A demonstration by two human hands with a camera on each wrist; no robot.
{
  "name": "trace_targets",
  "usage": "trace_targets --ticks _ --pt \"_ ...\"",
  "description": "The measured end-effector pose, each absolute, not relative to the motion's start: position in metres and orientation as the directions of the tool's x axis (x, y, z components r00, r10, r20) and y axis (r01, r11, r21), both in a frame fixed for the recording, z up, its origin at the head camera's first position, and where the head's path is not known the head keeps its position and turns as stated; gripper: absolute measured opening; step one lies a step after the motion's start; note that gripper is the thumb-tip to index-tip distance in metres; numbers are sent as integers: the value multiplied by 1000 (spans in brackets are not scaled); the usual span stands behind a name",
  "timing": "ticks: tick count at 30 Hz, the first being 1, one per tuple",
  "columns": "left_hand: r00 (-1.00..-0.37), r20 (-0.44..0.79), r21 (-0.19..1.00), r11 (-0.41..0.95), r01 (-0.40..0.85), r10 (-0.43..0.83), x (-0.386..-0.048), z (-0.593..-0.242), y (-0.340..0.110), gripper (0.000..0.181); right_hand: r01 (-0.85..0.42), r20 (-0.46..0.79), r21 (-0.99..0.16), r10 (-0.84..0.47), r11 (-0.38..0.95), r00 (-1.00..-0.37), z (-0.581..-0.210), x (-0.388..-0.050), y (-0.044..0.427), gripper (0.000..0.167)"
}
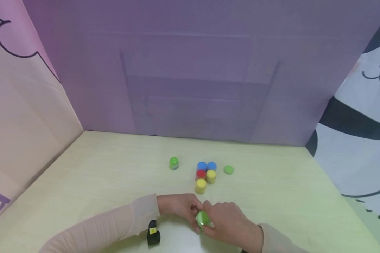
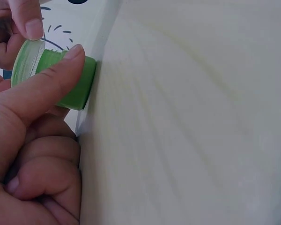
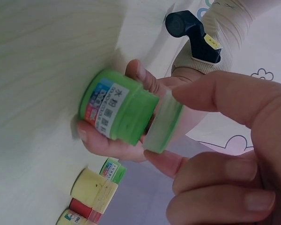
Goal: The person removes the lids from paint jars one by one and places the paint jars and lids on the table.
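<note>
A green paint jar (image 3: 119, 105) with a printed label stands on the table in front of the person. The left hand (image 1: 182, 207) grips its body between thumb and fingers. At its mouth, the right hand (image 1: 228, 221) pinches a pale green lid (image 3: 164, 123) by its rim, thumb and finger on opposite sides. The lid sits tilted, with a gap to the jar's neck showing in the right wrist view. In the left wrist view the left thumb (image 2: 61, 70) lies along the jar, and its other fingers are curled below.
Beyond the hands stand several grouped jars: blue-topped (image 1: 202, 166), red-topped (image 1: 201, 174) and yellow ones (image 1: 201, 186). Another green jar (image 1: 173, 163) is to their left, a flat green disc (image 1: 228, 169) to their right. A black wrist device (image 1: 153, 233) is by the left sleeve.
</note>
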State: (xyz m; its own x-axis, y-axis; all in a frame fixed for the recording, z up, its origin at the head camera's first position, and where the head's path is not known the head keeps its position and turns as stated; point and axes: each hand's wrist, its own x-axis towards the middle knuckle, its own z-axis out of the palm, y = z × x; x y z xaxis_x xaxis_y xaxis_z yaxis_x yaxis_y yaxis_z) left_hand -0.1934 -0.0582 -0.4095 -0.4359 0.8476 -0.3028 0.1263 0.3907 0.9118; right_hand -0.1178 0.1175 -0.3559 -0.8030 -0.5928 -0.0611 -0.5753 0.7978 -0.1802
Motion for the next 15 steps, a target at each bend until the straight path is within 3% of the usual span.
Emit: trace_targets --ticks 15 --pt "-462 -329 903 417 101 823 -191 -409 -59 30 -581 -43 -293 -618 759 -785 -352 -130 136 29"
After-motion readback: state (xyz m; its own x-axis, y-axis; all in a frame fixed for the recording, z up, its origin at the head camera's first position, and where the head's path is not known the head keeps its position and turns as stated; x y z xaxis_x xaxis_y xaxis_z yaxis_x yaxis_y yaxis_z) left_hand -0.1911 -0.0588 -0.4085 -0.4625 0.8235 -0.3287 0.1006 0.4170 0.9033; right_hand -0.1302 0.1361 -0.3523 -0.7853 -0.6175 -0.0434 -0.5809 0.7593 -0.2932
